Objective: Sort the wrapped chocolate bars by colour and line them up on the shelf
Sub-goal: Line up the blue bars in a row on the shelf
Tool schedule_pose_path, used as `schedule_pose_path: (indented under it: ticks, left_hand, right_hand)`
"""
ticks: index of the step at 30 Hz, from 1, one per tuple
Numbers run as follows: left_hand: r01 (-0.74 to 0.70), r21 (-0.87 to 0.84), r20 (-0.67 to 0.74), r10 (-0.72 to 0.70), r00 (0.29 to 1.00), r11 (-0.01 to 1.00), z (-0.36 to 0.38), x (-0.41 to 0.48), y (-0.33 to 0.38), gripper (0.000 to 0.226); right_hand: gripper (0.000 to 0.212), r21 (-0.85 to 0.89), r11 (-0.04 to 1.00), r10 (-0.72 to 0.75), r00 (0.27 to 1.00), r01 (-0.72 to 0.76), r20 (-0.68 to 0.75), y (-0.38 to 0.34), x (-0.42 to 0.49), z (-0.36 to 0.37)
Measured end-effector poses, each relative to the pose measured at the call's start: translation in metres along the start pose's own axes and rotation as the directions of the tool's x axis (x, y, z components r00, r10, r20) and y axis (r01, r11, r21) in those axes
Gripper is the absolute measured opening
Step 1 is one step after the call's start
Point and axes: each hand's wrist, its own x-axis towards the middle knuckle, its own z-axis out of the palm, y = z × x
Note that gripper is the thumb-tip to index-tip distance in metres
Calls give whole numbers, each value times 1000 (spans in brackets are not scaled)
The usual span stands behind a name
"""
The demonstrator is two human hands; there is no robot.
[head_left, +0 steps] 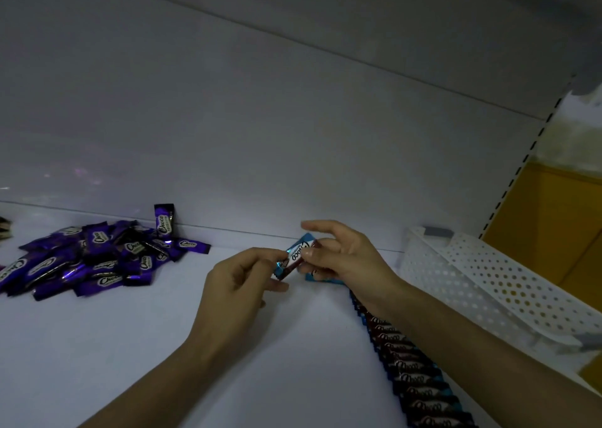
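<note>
A blue-and-brown wrapped chocolate bar (pixel 295 255) is held above the white shelf (pixel 163 346) between both hands. My left hand (pixel 234 291) pinches its lower left end, and my right hand (pixel 342 252) pinches its upper right end. A row of matching blue-and-brown bars (pixel 420 382) runs from under my right wrist toward the lower right, partly hidden by my right forearm. A loose pile of purple bars (pixel 97 258) lies at the left, with one purple bar (pixel 164 222) standing against the back wall.
A white perforated plastic basket (pixel 488 284) stands tilted at the right end of the shelf. The shelf's grey back panel (pixel 293 134) rises behind everything. A slotted upright (pixel 521 167) and a yellow surface (pixel 560 219) lie beyond the right edge.
</note>
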Motion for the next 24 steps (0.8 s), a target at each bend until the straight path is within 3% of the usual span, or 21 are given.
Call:
schedule_pose_path:
  ticks: [2,5,7,12,19,24]
  left_hand:
    - [11,28,24,-12,1000,1000,1,1,-1,31]
    - [-3,146,15,0,1000,989,0,1,-4,28]
    - [-19,262,-7,21,1000,965,-2,2,-8,21]
    - [-10,410,-29,24,999,912,-2,4,-15,14]
    - [-36,423,-23,50,998,905,-1,5,-15,17]
    - [-10,425,-41,31,999,905,-1,6,-16,18]
  right_hand:
    - [35,39,999,-5,998,7,-62,2,0,2]
    - [22,77,997,8,985,5,-173,3,5,-2]
    - [17,-16,1000,-26,977,24,-210,5,11,-13]
    - [31,-401,915,-7,991,-46,-131,17,24,-39]
    - [15,-606,792,54,997,-71,-47,23,39,-38]
    - [22,-707,704,91,996,-68,-5,28,44,-36]
